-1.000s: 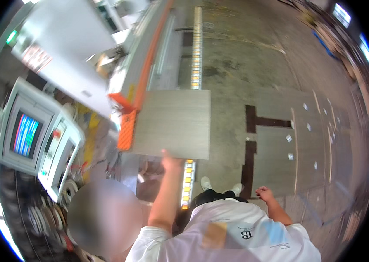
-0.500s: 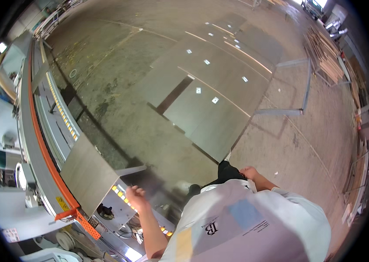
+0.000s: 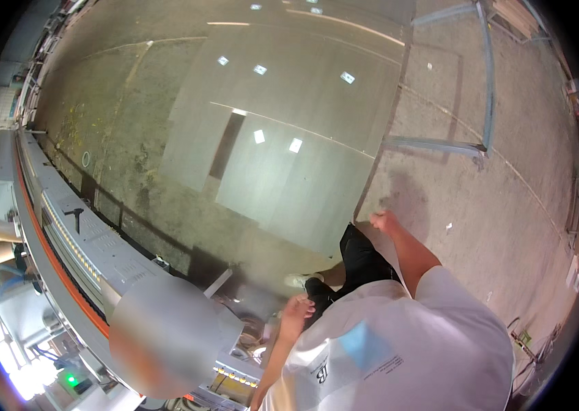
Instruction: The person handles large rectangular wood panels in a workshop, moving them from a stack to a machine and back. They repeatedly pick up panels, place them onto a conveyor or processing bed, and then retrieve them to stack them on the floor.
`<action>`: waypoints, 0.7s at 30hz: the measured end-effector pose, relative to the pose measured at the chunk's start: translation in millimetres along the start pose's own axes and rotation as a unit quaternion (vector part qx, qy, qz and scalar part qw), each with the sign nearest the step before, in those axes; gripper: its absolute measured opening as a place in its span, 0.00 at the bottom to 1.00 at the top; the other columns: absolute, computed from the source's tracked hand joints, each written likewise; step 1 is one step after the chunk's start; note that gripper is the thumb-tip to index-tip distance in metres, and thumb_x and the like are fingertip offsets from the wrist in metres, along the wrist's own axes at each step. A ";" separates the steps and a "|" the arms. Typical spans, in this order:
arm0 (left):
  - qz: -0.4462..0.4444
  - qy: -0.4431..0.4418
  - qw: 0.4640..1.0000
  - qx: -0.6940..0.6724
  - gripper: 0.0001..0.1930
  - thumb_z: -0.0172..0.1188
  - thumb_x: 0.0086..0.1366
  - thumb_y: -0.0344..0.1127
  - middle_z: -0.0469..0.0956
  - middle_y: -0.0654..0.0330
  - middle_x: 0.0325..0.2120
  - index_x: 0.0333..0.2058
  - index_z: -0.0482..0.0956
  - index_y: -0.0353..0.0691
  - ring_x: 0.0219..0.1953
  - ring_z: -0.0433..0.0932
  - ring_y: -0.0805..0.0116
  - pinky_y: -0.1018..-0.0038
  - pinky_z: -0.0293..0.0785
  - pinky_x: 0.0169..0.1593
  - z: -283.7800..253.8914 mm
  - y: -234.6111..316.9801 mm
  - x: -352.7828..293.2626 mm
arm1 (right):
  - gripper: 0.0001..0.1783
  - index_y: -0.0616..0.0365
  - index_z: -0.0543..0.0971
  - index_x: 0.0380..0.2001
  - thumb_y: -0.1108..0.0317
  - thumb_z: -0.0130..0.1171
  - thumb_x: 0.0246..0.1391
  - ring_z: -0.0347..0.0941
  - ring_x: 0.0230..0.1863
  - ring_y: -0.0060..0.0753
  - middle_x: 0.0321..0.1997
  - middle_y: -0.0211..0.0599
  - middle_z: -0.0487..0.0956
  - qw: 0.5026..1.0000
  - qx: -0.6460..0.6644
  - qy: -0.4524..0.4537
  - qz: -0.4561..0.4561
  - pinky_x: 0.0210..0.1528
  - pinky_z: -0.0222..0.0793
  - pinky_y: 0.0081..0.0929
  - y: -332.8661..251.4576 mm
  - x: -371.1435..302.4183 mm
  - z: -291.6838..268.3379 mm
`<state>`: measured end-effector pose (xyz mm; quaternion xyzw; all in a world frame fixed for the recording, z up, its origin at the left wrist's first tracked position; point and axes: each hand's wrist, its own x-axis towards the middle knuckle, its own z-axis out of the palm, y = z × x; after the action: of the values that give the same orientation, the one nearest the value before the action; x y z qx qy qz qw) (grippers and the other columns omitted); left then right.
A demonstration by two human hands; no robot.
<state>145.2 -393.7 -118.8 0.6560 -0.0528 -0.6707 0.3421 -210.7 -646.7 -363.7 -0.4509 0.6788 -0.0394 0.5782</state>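
Note:
My left hand [image 3: 298, 308] hangs beside my black trousers [image 3: 365, 257], with its fingers loosely bent and nothing visible in them. Its nearest neighbour on the left is the end of a long grey machine [image 3: 135, 257] with an orange strip along its length. Out to the right, over the concrete floor, my right hand [image 3: 384, 220] is curled into a loose fist; I see nothing held in it. Large flat grey panels [image 3: 303, 188] lie on the floor ahead, several bearing small white labels [image 3: 295, 145]. A round blurred patch hides part of the machine's near end.
A metal frame [image 3: 488, 82] lies on the floor to the right of the panels. From the machine's side juts a light bar [image 3: 218, 282]. A black handle [image 3: 77, 219] stands on the machine's bed. Stacked boards [image 3: 515, 17] are at the far right.
My left hand has come away from the machine's corner to beside my leg. My right hand has moved slightly up and outward. The view has shifted, and the panels appear nearer.

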 end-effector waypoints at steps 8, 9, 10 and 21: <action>-0.081 0.064 0.990 0.099 0.13 0.57 0.73 0.33 0.84 0.58 0.39 0.53 0.76 0.36 0.38 0.82 0.73 0.76 0.77 0.44 40.8 -11.2 19.1 | 0.42 0.69 0.79 0.49 0.34 0.60 0.54 0.79 0.53 0.56 0.50 0.58 0.82 0.978 -0.136 0.147 0.051 0.56 0.73 0.43 -30.5 201.6 -56.3; -0.095 0.078 0.986 0.116 0.13 0.57 0.72 0.33 0.85 0.58 0.39 0.53 0.77 0.37 0.38 0.82 0.73 0.76 0.77 0.45 42.2 -12.4 24.2 | 0.43 0.70 0.78 0.50 0.34 0.61 0.53 0.79 0.54 0.55 0.51 0.58 0.82 0.972 -0.132 0.185 0.063 0.57 0.74 0.43 -37.4 220.4 -56.9; -0.107 0.077 0.980 0.151 0.14 0.58 0.72 0.34 0.85 0.58 0.38 0.53 0.77 0.37 0.38 0.82 0.73 0.76 0.77 0.45 46.8 -7.4 27.7 | 0.45 0.70 0.77 0.51 0.34 0.62 0.52 0.79 0.55 0.55 0.52 0.59 0.81 0.963 -0.129 0.222 0.075 0.57 0.74 0.43 -42.0 236.7 -56.6; -0.173 0.059 0.928 0.325 0.17 0.60 0.70 0.42 0.84 0.57 0.39 0.53 0.81 0.40 0.42 0.82 0.70 0.72 0.77 0.48 107.1 36.2 60.5 | 0.40 0.58 0.83 0.48 0.37 0.75 0.41 0.81 0.54 0.46 0.50 0.44 0.85 0.961 -0.015 0.199 0.193 0.54 0.75 0.41 -76.6 274.9 -71.4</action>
<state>66.9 -493.6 -136.7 0.7688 -0.1333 -0.6254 -0.0083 -205.2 -906.1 -502.2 -0.3035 0.8548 -0.0057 0.4210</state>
